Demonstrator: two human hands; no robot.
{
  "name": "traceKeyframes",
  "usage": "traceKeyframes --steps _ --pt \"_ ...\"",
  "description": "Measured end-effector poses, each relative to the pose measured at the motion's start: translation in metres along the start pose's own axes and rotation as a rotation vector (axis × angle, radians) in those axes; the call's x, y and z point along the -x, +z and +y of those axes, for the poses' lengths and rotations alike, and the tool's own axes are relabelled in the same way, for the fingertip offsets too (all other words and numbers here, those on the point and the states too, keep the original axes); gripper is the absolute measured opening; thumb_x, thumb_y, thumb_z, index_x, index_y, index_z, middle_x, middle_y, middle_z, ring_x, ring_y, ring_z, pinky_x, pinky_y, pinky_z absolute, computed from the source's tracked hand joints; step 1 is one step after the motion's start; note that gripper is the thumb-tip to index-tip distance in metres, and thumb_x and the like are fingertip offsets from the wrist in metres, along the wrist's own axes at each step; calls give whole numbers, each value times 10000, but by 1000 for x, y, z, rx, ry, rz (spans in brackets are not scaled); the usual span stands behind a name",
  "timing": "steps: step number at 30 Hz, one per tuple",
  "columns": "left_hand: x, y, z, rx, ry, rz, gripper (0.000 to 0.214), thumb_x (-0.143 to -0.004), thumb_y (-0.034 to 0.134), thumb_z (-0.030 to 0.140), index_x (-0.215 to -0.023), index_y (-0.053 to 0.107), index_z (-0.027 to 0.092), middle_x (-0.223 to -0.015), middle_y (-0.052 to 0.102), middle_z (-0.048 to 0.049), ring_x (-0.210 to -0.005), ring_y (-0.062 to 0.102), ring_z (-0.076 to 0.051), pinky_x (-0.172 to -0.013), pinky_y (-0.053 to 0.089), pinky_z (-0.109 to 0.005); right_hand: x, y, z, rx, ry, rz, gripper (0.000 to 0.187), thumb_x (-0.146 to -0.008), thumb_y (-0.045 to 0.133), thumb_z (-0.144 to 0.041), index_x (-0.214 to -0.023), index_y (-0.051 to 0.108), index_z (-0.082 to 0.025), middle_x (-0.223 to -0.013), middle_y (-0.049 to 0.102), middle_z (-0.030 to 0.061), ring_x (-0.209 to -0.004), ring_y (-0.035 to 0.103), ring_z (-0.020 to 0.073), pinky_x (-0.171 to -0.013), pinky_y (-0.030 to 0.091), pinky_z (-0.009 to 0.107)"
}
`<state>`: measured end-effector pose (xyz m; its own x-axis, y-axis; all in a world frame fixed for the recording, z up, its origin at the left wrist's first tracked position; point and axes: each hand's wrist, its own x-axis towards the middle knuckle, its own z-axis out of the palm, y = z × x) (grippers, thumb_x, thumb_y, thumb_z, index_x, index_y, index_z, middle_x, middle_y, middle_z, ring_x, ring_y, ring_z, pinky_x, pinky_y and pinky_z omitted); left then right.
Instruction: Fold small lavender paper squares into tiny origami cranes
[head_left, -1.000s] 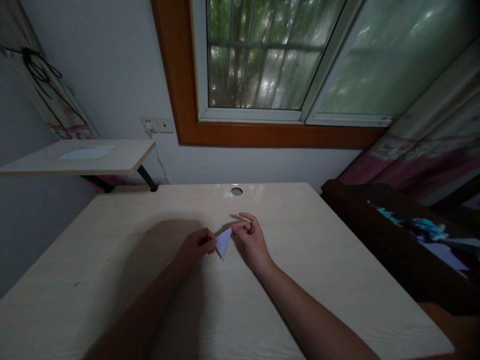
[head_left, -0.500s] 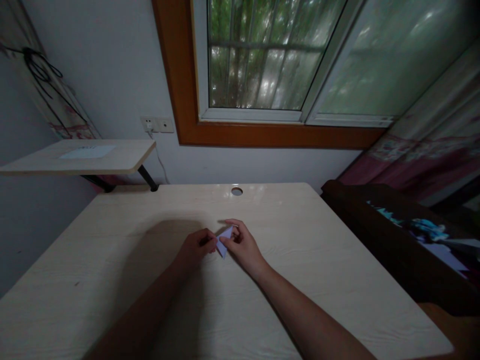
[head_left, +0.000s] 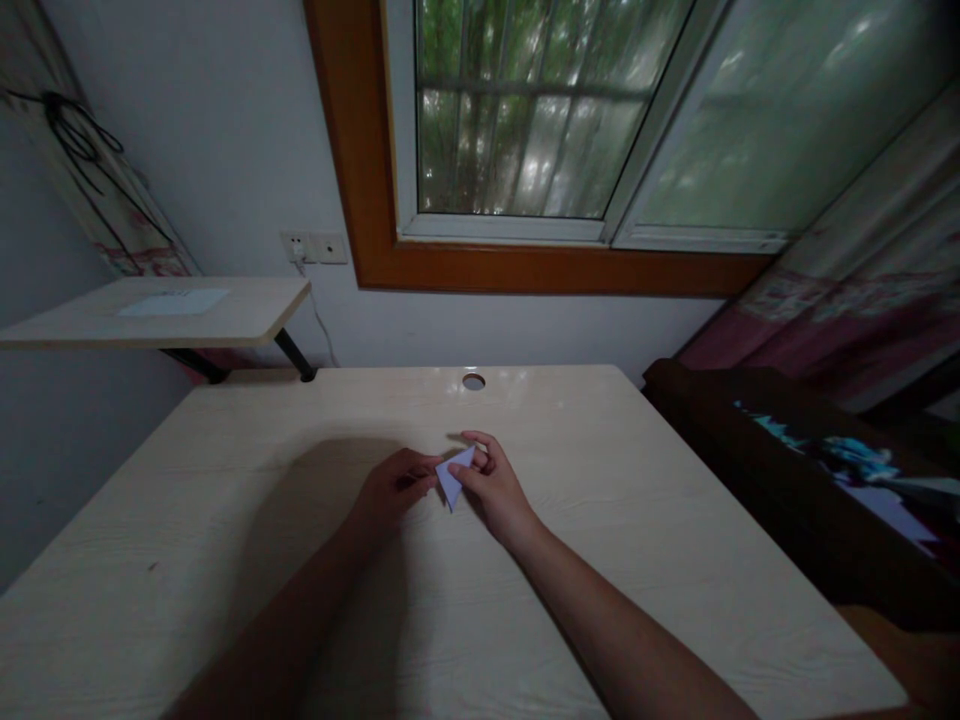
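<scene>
A small folded piece of pale lilac paper (head_left: pixel 454 482), roughly triangular with a point facing down, is held just above the desk. My right hand (head_left: pixel 491 487) pinches it from the right, thumb across its front and the other fingers behind. At the paper's left corner, my left hand (head_left: pixel 396 488) has its thumb and index fingertips close together and touching the edge. The paper's back side and the fingertips behind it are hidden.
The light wooden desk (head_left: pixel 540 420) has a round cable hole (head_left: pixel 474 382) near its back edge. A raised shelf (head_left: pixel 255 300) with a sheet of paper (head_left: pixel 174 302) stands at the back left. Right of the desk, a dark surface (head_left: pixel 720 450) carries blue and white items.
My right hand has shifted slightly up and right with the folded paper, which has turned a little and shows more of its face. The left fingers have moved slightly at its left corner.
</scene>
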<state>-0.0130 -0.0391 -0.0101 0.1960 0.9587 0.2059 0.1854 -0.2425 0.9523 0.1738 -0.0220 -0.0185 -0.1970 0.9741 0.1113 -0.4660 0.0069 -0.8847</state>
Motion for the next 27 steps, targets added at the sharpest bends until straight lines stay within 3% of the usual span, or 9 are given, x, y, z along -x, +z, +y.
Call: traceKeyframes --steps 5,13,27 --pt "0 -2 5 -67 62 -5 219 -851 652 297 -1045 730 235 -942 636 -50 -871 611 -162 -734 481 -258 1 1 -2 -29 9 15 566 -705 879 -287 -1152 536 -241 -728 610 -28 -662 571 171 -626 459 242" --pt "0 -1 -1 -12 16 5 262 -840 656 329 -1071 722 222 -924 609 -47 -798 593 -150 -677 479 -246 1 1 -4 -51 9 11 563 -715 874 -283 -1158 530 -236 -787 648 -5 -702 602 179 -668 475 259" --pt "-1 1 -3 54 -46 47 299 -829 657 327 -1102 695 211 -969 657 -61 -810 616 -160 -711 501 -269 1 1 -4 -45 7 17 537 -709 863 -270 -1141 545 -240 -750 622 -24 -673 570 162 -641 447 239"
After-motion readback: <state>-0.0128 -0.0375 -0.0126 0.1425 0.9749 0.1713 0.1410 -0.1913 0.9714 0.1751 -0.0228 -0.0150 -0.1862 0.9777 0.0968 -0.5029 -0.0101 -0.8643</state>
